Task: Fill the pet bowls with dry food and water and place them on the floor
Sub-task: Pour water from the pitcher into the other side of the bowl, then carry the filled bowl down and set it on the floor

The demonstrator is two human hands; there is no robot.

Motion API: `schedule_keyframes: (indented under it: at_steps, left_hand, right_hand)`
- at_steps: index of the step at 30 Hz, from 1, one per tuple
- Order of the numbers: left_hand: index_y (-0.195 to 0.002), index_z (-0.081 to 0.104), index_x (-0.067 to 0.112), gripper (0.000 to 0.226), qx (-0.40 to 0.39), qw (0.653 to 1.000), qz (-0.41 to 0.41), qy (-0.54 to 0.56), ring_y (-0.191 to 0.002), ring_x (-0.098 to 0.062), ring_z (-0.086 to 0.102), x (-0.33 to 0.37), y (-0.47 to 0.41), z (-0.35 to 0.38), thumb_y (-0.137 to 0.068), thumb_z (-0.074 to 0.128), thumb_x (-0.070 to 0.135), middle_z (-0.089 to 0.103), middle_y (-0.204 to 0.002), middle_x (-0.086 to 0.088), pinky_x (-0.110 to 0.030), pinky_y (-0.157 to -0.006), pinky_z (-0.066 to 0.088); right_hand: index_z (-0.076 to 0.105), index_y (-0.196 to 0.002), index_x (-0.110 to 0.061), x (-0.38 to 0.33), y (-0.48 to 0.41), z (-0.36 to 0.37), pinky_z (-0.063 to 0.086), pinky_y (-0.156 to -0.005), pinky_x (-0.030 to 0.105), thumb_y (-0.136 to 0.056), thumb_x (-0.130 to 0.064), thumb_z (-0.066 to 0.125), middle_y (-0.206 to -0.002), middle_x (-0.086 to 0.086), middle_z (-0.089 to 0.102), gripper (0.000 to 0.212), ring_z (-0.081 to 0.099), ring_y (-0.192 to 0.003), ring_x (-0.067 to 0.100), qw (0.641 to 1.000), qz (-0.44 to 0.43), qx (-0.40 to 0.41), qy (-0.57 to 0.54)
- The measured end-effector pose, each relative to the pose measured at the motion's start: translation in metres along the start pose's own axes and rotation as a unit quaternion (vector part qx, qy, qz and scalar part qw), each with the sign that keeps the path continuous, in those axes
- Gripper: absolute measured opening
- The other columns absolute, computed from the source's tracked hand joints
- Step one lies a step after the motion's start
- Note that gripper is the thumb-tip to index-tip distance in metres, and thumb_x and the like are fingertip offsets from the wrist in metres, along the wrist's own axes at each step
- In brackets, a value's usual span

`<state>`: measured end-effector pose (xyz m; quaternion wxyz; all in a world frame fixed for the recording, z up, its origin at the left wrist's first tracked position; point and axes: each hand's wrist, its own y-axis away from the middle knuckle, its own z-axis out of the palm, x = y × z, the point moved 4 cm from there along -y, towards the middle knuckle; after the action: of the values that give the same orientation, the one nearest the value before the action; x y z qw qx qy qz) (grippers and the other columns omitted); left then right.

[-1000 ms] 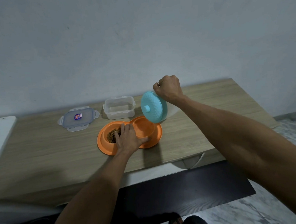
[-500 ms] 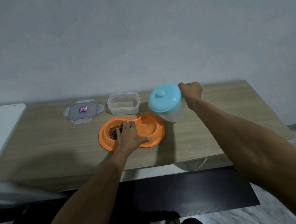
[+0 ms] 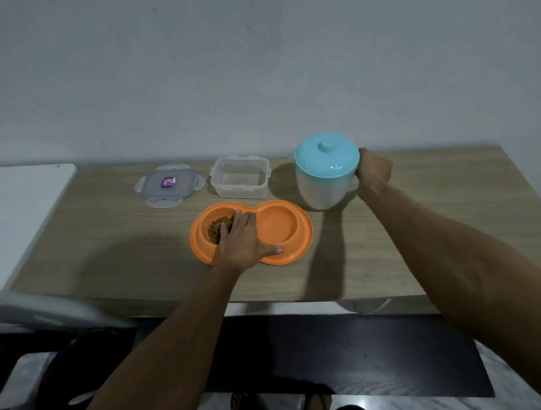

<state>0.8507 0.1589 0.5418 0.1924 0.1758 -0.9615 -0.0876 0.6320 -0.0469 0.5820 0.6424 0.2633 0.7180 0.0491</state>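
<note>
- I see the desk point(image 3: 420, 222) as pale wood-grain, matt, with fine streaks along its length.
- The orange double bowl point(image 3: 296, 250) looks like smooth moulded plastic with a soft sheen.
- The dry food point(image 3: 215, 228) in it looks brown, crumbly and rough.
- The jug point(image 3: 320, 191) has a frosted, translucent plastic body; its turquoise lid point(image 3: 326, 161) is glossy.
- The clear container point(image 3: 240, 183) and its loose cover point(image 3: 169, 186) look like cloudy plastic.
- The floor point(image 3: 523, 379) reads to me as polished marble-like tile.

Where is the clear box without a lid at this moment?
In the head view, the clear box stands on the wooden table near the wall, between its lid on the left and the jug on the right, just behind the orange bowl.
</note>
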Motion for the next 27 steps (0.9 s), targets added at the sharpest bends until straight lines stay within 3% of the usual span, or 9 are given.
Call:
schedule_keyframes:
  at_steps: [4, 10, 14, 17, 19, 23, 27]
  left_hand:
    - [-0.152, 0.022, 0.013, 0.110, -0.006, 1.000, -0.002, 0.005, -0.152, -0.025, 0.005, -0.001, 0.000, 0.000, -0.069, 0.070, 0.068, 0.023, -0.159, -0.003, -0.058, -0.118, 0.008]
    - [-0.151, 0.023, 0.013, 0.109, -0.001, 1.000, 0.004, 0.011, -0.151, -0.025, 0.006, 0.000, 0.002, -0.001, -0.069, 0.070, 0.067, 0.025, -0.159, -0.004, -0.057, -0.118, 0.008]
    - [-0.151, 0.022, 0.012, 0.109, 0.004, 1.000, 0.007, 0.002, -0.151, -0.026, 0.006, 0.001, 0.003, -0.002, -0.070, 0.069, 0.068, 0.025, -0.159, -0.004, -0.057, -0.119, 0.008]
    - [-0.152, 0.020, 0.011, 0.111, -0.003, 1.000, 0.007, -0.012, -0.152, -0.027, 0.004, 0.001, 0.001, -0.001, -0.070, 0.067, 0.069, 0.023, -0.159, -0.005, -0.058, -0.119, 0.007]
    - [-0.152, 0.017, 0.010, 0.112, -0.005, 1.000, 0.015, -0.020, -0.151, -0.028, 0.004, 0.001, 0.002, -0.002, -0.071, 0.066, 0.070, 0.022, -0.159, -0.007, -0.060, -0.118, 0.007]
    - [-0.153, 0.015, 0.012, 0.107, 0.055, 0.998, 0.018, 0.024, -0.150, -0.029, 0.010, -0.015, 0.005, -0.014, -0.077, 0.051, 0.077, 0.017, -0.161, -0.010, -0.061, -0.116, 0.012]
    - [-0.151, 0.021, 0.005, 0.094, 0.128, 0.986, -0.061, 0.088, -0.145, -0.033, 0.022, -0.054, 0.005, -0.037, -0.085, 0.046, 0.068, 0.026, -0.156, -0.016, -0.054, -0.115, 0.024]
  right_hand:
    - [0.050, -0.059, -0.011, 0.006, -0.002, 0.004, 0.035, -0.038, 0.024, -0.072, -0.015, 0.064, -0.058, 0.000, 0.050, 0.019, 0.041, -0.049, 0.017, 1.000, 0.010, -0.006, -0.011]
    - [0.053, -0.057, -0.012, 0.010, -0.002, 0.005, 0.041, -0.049, 0.029, -0.069, -0.023, 0.065, -0.061, 0.001, 0.055, 0.021, 0.047, -0.056, 0.021, 0.999, -0.001, 0.011, -0.034]
    - [0.058, -0.060, -0.014, 0.013, 0.005, 0.001, 0.045, -0.054, 0.027, -0.078, -0.039, 0.063, -0.071, 0.003, 0.062, 0.031, 0.057, -0.067, 0.022, 0.998, -0.018, 0.036, -0.055]
    - [0.069, -0.091, -0.007, 0.014, 0.013, -0.006, 0.051, -0.082, 0.037, -0.090, -0.048, 0.046, -0.097, 0.009, 0.067, 0.047, 0.061, -0.090, 0.028, 0.997, -0.011, 0.071, -0.040]
    - [0.066, -0.112, -0.002, 0.016, 0.023, -0.014, 0.049, -0.093, 0.043, -0.093, -0.045, 0.038, -0.113, 0.015, 0.067, 0.055, 0.061, -0.104, 0.033, 0.993, -0.006, 0.111, -0.027]
    - [0.056, -0.130, -0.001, 0.037, 0.056, -0.022, 0.045, -0.101, 0.044, -0.093, -0.043, 0.042, -0.133, 0.021, 0.057, 0.058, 0.055, -0.121, 0.039, 0.988, 0.023, 0.150, 0.022]
    - [0.054, -0.131, -0.003, 0.075, 0.088, -0.001, 0.051, -0.096, 0.043, -0.078, -0.055, 0.056, -0.129, 0.016, 0.060, 0.074, 0.061, -0.111, 0.036, 0.994, 0.052, 0.060, 0.077]
